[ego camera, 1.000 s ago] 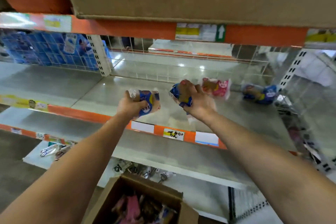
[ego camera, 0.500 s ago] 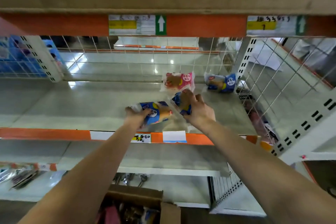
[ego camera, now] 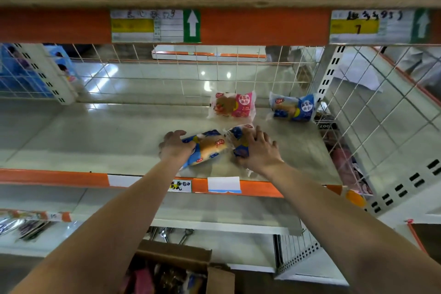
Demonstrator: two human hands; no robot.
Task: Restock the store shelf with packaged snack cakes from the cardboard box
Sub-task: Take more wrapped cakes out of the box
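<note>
Both arms reach up from the bottom of the frame onto the middle shelf (ego camera: 95, 141), a grey metal deck with an orange front strip. Left hand (ego camera: 175, 148) sits frame centre, fingers curled over the left end of a blue snack cake pack (ego camera: 210, 148) that lies flat on the shelf, tilted up to the right. Right hand (ego camera: 259, 150) is just beside it, fingers spread and pressed over a second blue pack (ego camera: 237, 135); only its upper-left end shows. The two packs touch at their near ends.

Further back on the same shelf, upper right of centre: a pink snack cake pack (ego camera: 232, 105) and, right of it near the wire side panel (ego camera: 381, 107), another blue pack (ego camera: 294, 107). These two are apart from each other and from the hands.

Cardboard box (ego camera: 188, 260) at bottom centre, open, with blurred pink and dark wrappers inside. Upper shelf edge carries two price labels with green arrow tags (ego camera: 192, 26). Hanging goods at lower left, too blurred to name.
</note>
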